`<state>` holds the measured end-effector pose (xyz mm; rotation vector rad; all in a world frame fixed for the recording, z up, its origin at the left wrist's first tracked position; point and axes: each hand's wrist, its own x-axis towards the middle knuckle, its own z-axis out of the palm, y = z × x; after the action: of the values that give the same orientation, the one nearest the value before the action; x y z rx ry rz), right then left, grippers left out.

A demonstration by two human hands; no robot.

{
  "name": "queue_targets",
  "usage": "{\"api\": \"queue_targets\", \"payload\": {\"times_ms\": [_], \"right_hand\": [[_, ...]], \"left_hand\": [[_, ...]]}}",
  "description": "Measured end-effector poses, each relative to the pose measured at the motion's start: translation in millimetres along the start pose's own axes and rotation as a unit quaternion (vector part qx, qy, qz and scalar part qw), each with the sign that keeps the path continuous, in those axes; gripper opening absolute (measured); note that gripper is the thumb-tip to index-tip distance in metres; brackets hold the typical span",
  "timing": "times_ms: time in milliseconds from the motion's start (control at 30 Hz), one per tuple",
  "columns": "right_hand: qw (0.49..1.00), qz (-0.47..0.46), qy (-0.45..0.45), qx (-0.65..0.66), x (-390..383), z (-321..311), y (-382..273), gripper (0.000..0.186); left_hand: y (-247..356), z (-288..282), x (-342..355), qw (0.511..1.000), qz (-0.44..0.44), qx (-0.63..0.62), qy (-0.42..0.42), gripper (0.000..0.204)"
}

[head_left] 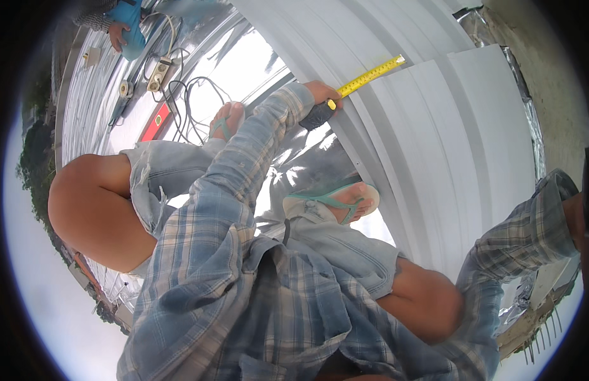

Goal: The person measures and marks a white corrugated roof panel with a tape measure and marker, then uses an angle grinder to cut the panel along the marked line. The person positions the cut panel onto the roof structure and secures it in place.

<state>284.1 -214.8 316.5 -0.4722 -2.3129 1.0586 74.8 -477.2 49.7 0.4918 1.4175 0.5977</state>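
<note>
While grey ribbed metal sheets (434, 120) spread across the upper middle and right, one sheet's straight edge lying over the next, shiny reflective foil (326, 159) shows beneath and beside them, bright with glare. Between these surfaces squats the person, in a blue plaid shirt (205, 222) and torn pale denim shorts (339, 244), knees bent out to both sides. At the upper left, a co-worker's blue trousers (129, 28) show, with that person's hand (119, 36) resting near them. Green-strapped sandals (355, 202) are on the wearer's feet, the one on the right side just beside the sheet edge. Dark cable (191, 86) loops over the foil near a white power strip (157, 74), and a red flat object (156, 122) lies below the strip. The left hand (323, 94) reaches forward, its fingers closed around a tape measure (317, 116) with a dark case, held at the near edge of the sheets. Its yellow blade (370, 75) extends over the ribs, ending near the overlapping sheet's edge. At the far right, the right hand (576, 219) is mostly lost in the dark rim; I cannot tell how its fingers stand.
</note>
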Motion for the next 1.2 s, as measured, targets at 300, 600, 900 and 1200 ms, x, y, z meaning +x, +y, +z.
{"api": "queue_targets", "payload": {"times_ms": [300, 600, 900, 1200], "right_hand": [[0.999, 0.046, 0.029, -0.005, -93.3, -38.6, -25.4, 0.039], [0.896, -0.148, -0.32, 0.269, -69.4, 31.5, -121.0, 0.052], [0.477, -0.211, -0.734, 0.435, -88.2, 174.1, -172.2, 0.077], [0.563, -0.194, -0.693, 0.407, -39.6, 142.2, -186.7, 0.066]], "left_hand": [[-4.6, -9.0, 16.0, 0.973, 0.07, 0.213, 0.056, 0.032], [12.8, 3.2, 1.8, 0.998, 0.003, 0.034, 0.043, 0.031], [-15.7, -0.5, 24.4, 0.982, 0.057, 0.18, 0.02, 0.033], [21.5, -25.6, -40.7, 0.993, 0.104, -0.058, 0.012, 0.032]]}}
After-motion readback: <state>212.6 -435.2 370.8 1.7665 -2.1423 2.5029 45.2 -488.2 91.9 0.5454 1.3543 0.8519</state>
